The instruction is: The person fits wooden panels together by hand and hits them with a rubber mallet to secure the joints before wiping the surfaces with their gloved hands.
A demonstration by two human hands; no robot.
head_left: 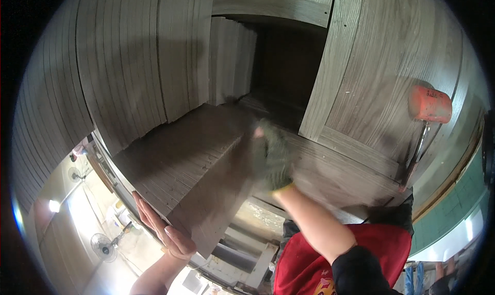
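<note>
Between my hands lies a close row of grey-brown wood-grain boards (193, 163), their narrow edges side by side. My left hand (167, 236) is bare, its fingers stretched out flat against the near left end of this row. My right hand (272, 156) wears a dark green knitted glove with a yellow cuff and is at the row's far right end. Motion smears its fingers, so I cannot see whether they hold anything.
Tall stacks of similar boards (129, 53) stand at the left and back, beside a dark gap. A red-headed mallet (432, 105) lies on a framed wood-grain panel (381, 73) at the right. A green surface (454, 192) borders it. Fans (103, 246) show beyond, lower left.
</note>
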